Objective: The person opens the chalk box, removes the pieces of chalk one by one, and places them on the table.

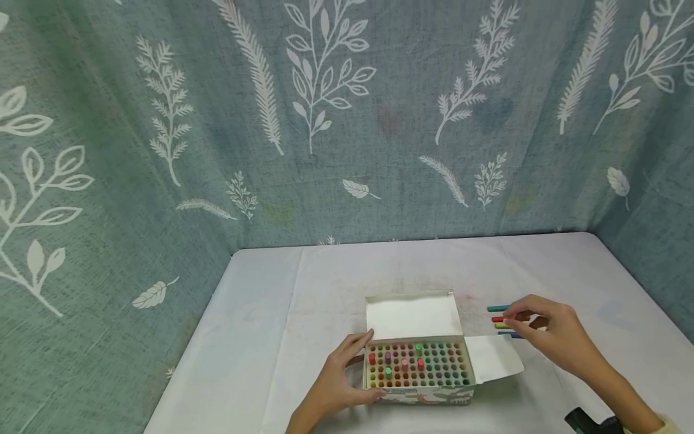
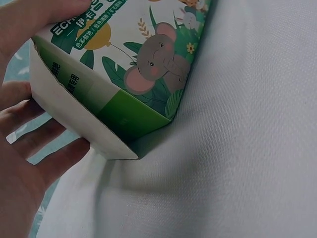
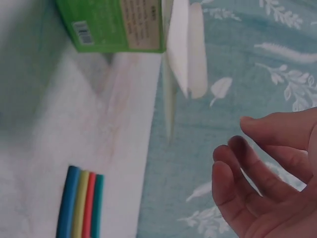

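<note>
An open cardboard box [image 1: 425, 396] holds a tray of round holes, with several coloured sticks standing in it. My left hand [image 1: 343, 378] grips the box's left end, thumb at the front and fingers toward the back. In the left wrist view, the thumb presses the printed side with its elephant picture [image 2: 158, 62], beside an opened end flap [image 2: 81, 116]. My right hand [image 1: 550, 331] hovers over a row of blue, yellow, red and teal sticks [image 3: 80, 203] that look like chalk. Its fingers [image 3: 225, 186] are loosely bent, with nothing between them.
The box's lid [image 1: 414, 316] stands raised at the back and a side flap [image 1: 492, 358] sticks out right. A white cloth [image 1: 271, 289] covers the table. Leaf-patterned curtains [image 1: 379, 150] enclose the back and sides. A black object [image 1: 591, 422] shows near the right forearm.
</note>
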The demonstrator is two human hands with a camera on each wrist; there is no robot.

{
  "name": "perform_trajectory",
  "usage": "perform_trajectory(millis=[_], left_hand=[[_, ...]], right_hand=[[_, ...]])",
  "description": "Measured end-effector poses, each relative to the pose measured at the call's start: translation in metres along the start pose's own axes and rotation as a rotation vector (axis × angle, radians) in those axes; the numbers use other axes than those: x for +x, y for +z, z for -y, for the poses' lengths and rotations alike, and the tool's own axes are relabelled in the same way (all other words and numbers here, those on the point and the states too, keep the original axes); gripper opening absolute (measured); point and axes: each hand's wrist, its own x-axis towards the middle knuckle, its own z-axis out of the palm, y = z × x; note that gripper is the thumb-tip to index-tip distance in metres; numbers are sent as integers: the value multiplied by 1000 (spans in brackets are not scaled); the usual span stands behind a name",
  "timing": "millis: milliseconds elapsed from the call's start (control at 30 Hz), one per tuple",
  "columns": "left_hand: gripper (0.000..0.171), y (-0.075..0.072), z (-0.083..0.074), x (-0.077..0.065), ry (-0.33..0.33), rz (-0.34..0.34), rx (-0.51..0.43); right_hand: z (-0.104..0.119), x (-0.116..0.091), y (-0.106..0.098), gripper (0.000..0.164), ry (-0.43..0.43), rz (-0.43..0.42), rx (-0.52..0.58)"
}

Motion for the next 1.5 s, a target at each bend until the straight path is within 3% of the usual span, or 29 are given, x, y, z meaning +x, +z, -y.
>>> perform_trajectory(millis=[233, 567, 767, 867, 1167, 1367, 1500], left_hand=[[87, 0, 2, -1, -22, 8, -16], [86, 1, 5, -1, -15, 16, -22], [87, 8, 32, -3, 6, -11, 7], [87, 8, 36, -3, 6, -9, 12], [85, 0, 4, 0, 16, 2, 2], [85, 0, 2, 1, 15, 7, 5], [85, 0, 3, 0, 12, 0, 4]], right_hand=[[18, 5, 7, 32, -112, 51, 41], [38, 9, 18, 40, -180, 117, 87], [45, 11, 27, 40, -205, 161, 109], [48, 11, 32, 37, -204, 199, 96], [58, 14, 52, 30, -242, 294, 125], [63, 19, 68, 23, -231, 374, 171], [63, 21, 79, 22, -227, 421, 139]])
